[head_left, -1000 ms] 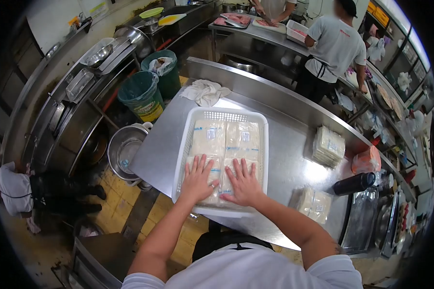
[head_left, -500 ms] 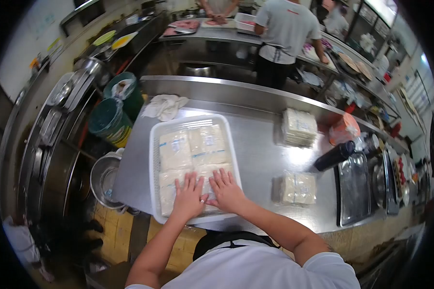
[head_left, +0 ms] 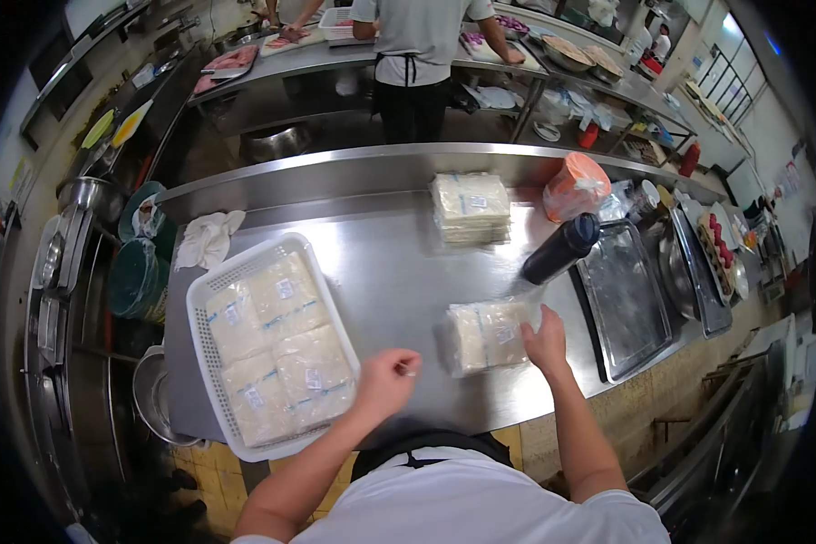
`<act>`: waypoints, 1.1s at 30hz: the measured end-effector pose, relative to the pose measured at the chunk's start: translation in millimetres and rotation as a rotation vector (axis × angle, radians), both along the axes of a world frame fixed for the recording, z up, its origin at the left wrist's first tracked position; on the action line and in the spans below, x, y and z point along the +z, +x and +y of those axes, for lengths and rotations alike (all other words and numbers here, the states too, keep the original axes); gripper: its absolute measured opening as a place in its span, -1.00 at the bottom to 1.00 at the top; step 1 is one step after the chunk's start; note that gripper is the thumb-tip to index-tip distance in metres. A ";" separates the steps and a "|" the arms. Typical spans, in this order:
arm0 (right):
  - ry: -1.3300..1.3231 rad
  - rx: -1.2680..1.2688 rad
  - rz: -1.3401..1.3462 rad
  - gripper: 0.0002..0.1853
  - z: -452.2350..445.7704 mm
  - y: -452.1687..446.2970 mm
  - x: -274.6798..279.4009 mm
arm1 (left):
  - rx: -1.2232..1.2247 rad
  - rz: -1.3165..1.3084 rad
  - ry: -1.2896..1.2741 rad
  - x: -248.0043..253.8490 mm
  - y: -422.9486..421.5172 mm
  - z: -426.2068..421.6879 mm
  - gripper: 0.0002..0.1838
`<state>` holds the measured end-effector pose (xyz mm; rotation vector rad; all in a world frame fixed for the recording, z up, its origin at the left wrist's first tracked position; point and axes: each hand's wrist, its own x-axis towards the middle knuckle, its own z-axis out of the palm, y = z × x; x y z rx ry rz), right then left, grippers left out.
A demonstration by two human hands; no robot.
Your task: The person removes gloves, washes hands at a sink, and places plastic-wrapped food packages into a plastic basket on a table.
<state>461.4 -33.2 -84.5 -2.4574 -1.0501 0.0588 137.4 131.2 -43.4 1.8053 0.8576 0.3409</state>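
Observation:
My right hand (head_left: 546, 341) is at the right edge of a stack of flat, pale sheets in clear plastic (head_left: 488, 337), thumb and fingers apart and touching its side. My left hand (head_left: 386, 384) hangs over the steel table between that stack and a white plastic basket (head_left: 343, 352). Its fingers are curled in, and nothing shows in them. Inside the basket lie several similar wrapped packs (head_left: 313, 370) with blue stripes and small printed labels, side by side. A taller wrapped stack (head_left: 471, 208) stands farther back.
Right of the stacks are a dark bottle (head_left: 560, 248), an orange-red container (head_left: 576, 187) and a metal tray (head_left: 624, 299). A white cloth (head_left: 208, 239) lies at the back left. A raised steel edge (head_left: 354, 168) runs behind; a person (head_left: 417, 45) works beyond it.
Both hands have left the packs in the basket. My right hand has moved right to the nearer stack; my left has lifted off and curled. The view has turned right.

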 end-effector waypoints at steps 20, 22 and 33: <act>-0.457 0.429 0.566 -0.33 44.7 45.4 -13.5 | 0.515 -0.184 -1.267 -96.3 130.0 -90.2 -0.59; -0.409 0.362 0.641 -0.35 31.5 29.1 -11.2 | 0.474 -0.119 -1.142 -95.1 128.2 -90.1 -0.59; 0.223 0.216 1.297 -0.63 36.5 -97.6 88.8 | 0.458 -0.411 -0.542 7.2 35.6 -51.5 -0.51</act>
